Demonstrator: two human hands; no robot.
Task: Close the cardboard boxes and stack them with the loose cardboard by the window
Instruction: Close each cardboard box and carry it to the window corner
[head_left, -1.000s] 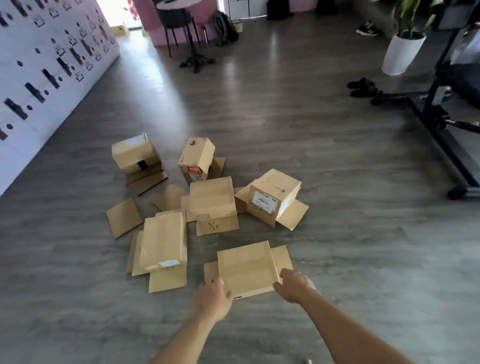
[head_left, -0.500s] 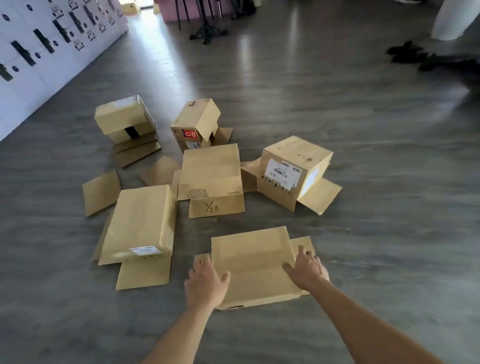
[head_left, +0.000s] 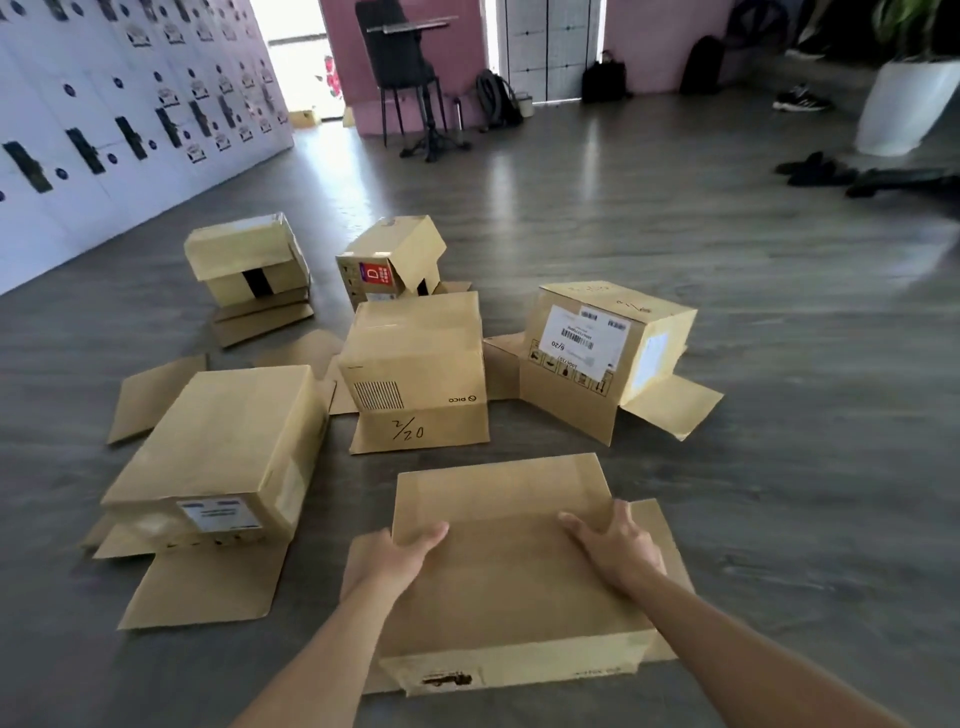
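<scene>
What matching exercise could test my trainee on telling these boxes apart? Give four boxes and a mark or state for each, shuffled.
Boxes:
1. nearest box
2. middle box
3. right box
4. far middle box

Marks or states:
A. red D sticker
B. both hands on its top
C. handwritten 2/20 on a flap
D. white barcode label

Pairs: 1-B, 2-C, 3-D, 4-A
</scene>
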